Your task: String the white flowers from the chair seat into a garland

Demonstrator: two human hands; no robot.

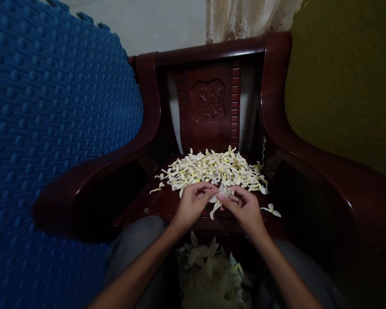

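Observation:
My left hand [194, 201] and my right hand [244, 207] meet over the front of a dark wooden chair seat [164, 205]. Between their fingertips is a small cluster of white flowers [225, 190]. The right fingers are closed around it, while the left thumb and index finger pinch at its left side. Whether a thread runs through it I cannot tell. Just beyond the fingers lies a wide heap of cream-white flowers with yellowish centres [209, 166]. One white flower [215, 209] sticks out below the hands.
A loose flower [271, 210] lies to the right, another [157, 187] to the left. Between the knees, more white flowers [209, 262] sit in shadow. Curved armrests [93, 176] flank the seat, with a blue studded foam mat [51, 107] left and an olive-coloured surface [344, 86] right.

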